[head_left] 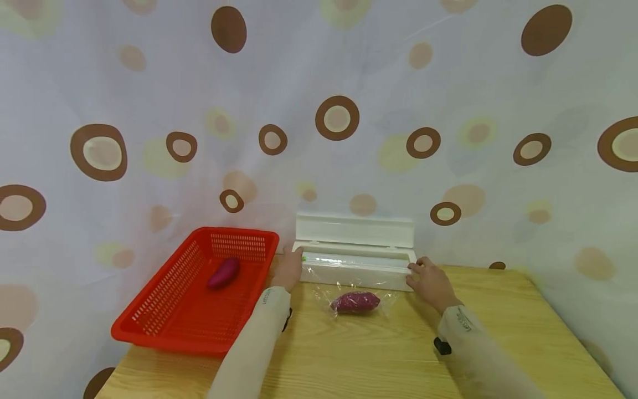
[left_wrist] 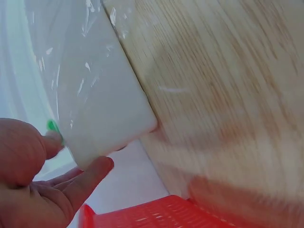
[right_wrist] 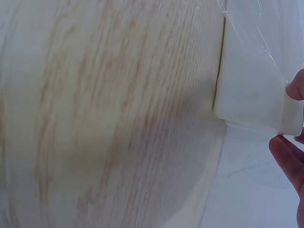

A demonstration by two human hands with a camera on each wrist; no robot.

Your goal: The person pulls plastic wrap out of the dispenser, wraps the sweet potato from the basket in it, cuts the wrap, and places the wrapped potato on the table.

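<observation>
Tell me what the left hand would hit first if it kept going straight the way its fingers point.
The left hand already touches the dispenser's left end; past that corner, probably the spotted curtain behind, though depth is unclear.

Left hand (head_left: pixel 288 270): fingertips reach past the end of the white dispenser (head_left: pixel 355 260), so the contact there is hidden in the head view. In the left wrist view the palm is cut off by the bottom-left corner, and a green mark (left_wrist: pixel 52 127) is partly covered by a finger, so what it is cannot be told. Right hand (head_left: pixel 431 282): only two fingers (right_wrist: pixel 289 159) enter the right wrist view, the rest cropped at the right edge. Cling film (head_left: pixel 356 288) edges are too faint to trace over the purple sweet potato (head_left: pixel 355 302). Tabletop (right_wrist: pixel 109 118) grain is blurred in both wrist views. Red basket (left_wrist: pixel 156 214) is cropped at the bottom edge. Sleeve lettering is too small to read.
</observation>
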